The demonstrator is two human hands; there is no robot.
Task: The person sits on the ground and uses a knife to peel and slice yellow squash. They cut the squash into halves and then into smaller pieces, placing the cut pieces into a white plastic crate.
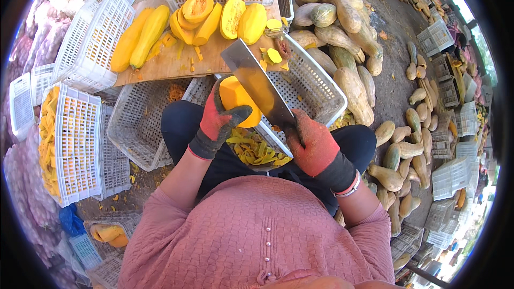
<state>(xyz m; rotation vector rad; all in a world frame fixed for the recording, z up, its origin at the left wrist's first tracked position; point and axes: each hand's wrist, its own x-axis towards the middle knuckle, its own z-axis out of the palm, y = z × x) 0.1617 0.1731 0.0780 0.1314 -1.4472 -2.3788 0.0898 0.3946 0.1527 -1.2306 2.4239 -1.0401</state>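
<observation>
My left hand [220, 118], in a red and black work glove, holds a peeled orange squash piece [237, 100] over the crates between my knees. In my right hand [311, 140], gloved alike, is the handle of a broad cleaver [261, 86]. Its blade slants up and left, partly in front of the squash piece; whether they touch I cannot tell. Beyond, a wooden board [168, 68] bears whole peeled squashes [149, 36], cut squash halves [232, 17] and small offcuts [274, 55].
A plastic crate [339, 100] stands below the board, with peelings [261, 150] near my lap. Another crate [132, 140] stands by my left knee, and a white crate of yellow pieces [78, 144] farther left. Unpeeled squashes [353, 92] lie piled on the right.
</observation>
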